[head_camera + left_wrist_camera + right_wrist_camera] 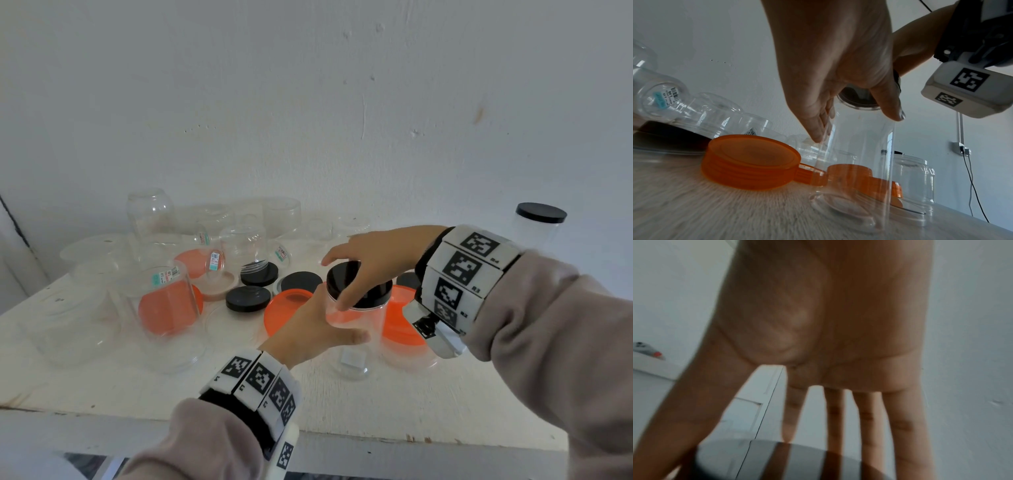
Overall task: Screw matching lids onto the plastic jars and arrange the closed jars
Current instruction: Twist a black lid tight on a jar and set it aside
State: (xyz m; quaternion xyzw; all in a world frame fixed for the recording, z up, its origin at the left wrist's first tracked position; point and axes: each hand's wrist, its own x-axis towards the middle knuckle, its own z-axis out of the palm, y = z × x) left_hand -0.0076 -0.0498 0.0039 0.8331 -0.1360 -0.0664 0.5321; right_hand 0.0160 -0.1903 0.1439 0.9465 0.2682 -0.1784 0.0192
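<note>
At the table's [102,387] near centre, the left hand [308,329] wraps an upright clear jar [352,329], axis vertical, while directly above, the right hand [373,260] grasps the black lid [356,284] on its mouth, ready to twist.

White table [428,404], white wall [308,102]

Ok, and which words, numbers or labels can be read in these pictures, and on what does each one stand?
"R4", "R3", "R2": beside the square codes on the right wristband.
"L3": apparently, on the left wristband; its other tags are too small to read.
Price stickers on clear jars: barcodes and digits, too blurred to read.
Black lid and held jar: no readable print.
</note>
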